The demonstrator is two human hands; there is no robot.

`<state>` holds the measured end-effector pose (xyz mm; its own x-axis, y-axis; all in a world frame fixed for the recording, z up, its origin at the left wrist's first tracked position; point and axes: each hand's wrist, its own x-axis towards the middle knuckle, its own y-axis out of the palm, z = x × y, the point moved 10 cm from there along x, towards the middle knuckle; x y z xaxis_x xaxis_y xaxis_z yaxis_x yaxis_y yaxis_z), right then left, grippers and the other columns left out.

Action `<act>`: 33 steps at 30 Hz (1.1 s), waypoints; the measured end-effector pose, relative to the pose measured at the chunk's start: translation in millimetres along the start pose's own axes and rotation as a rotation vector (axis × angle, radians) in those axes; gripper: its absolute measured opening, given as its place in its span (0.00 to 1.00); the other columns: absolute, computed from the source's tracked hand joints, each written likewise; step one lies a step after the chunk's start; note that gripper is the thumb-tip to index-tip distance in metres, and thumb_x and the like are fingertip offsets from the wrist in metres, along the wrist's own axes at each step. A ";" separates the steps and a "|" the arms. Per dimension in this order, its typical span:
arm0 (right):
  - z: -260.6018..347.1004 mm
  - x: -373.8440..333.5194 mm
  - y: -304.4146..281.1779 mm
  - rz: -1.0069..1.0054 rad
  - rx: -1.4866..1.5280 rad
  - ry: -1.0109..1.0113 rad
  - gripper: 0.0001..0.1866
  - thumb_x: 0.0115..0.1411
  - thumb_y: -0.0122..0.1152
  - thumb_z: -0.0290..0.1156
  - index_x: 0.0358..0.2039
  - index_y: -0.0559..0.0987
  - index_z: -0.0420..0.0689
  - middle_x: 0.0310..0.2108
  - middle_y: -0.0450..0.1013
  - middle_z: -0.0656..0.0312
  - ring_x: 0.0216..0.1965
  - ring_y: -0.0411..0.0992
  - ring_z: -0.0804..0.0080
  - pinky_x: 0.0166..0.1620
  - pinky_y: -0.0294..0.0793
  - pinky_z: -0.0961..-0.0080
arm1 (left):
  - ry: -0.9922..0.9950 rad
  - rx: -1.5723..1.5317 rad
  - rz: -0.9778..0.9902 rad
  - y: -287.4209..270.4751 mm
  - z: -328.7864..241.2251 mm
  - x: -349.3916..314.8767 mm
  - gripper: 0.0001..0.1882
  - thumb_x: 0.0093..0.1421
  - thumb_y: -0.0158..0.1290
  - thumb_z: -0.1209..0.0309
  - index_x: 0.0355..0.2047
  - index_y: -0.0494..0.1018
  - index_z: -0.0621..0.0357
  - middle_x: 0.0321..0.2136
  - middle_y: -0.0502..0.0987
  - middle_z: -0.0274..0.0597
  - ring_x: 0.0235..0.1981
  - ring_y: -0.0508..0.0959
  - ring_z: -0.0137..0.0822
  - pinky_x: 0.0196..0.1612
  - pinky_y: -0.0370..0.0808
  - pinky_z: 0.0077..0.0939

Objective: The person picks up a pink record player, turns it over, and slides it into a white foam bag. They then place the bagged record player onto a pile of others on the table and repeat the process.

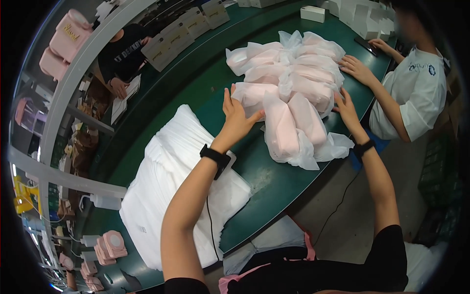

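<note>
Head view: on the green desk, a white sheet stack lies nearest; beyond, the left hand and right hand, fingers curved and part-open, flank translucent-bagged pink packages, firm grip uncertain; bagging looks done on these, what remains unclear.

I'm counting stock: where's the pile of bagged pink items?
In the head view, the pile lies right of centre on the green table, between the left hand and right hand.

Grn wktable; gry flr; lt-gry frame.
</note>
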<state>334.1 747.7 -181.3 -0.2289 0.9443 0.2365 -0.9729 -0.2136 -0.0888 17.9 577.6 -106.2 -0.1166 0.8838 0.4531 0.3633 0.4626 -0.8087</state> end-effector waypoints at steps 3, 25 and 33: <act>24.3 -37.7 -18.4 0.073 -0.219 0.017 0.32 0.62 0.50 0.41 0.62 0.53 0.44 0.58 0.57 0.55 0.53 0.63 0.69 0.43 0.70 0.76 | 0.016 -0.201 0.043 -32.3 -37.0 -28.4 0.55 0.49 0.60 0.54 0.60 0.37 0.72 0.60 0.39 0.67 0.63 0.39 0.60 0.62 0.46 0.45; 142.8 -115.5 150.1 0.697 -0.986 -0.176 0.35 0.50 0.55 0.27 0.59 0.56 0.38 0.57 0.57 0.45 0.58 0.58 0.54 0.59 0.56 0.68 | -0.674 -1.836 0.432 54.7 -97.6 -132.0 0.45 0.52 0.54 0.74 0.61 0.35 0.63 0.56 0.54 0.51 0.54 0.62 0.37 0.56 0.62 0.29; 204.6 -266.2 207.2 0.356 -0.313 -0.569 0.24 0.59 0.48 0.24 0.56 0.61 0.36 0.58 0.58 0.49 0.58 0.59 0.60 0.57 0.59 0.66 | -0.322 -1.329 0.528 -28.8 -57.1 -214.6 0.32 0.55 0.54 0.66 0.56 0.55 0.65 0.49 0.68 0.52 0.49 0.70 0.36 0.48 0.69 0.22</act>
<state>186.7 400.9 -64.7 -0.5936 0.5369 0.5995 -0.8009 -0.3210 -0.5056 85.2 370.5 -158.8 0.1653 0.9859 -0.0258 0.9736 -0.1589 0.1638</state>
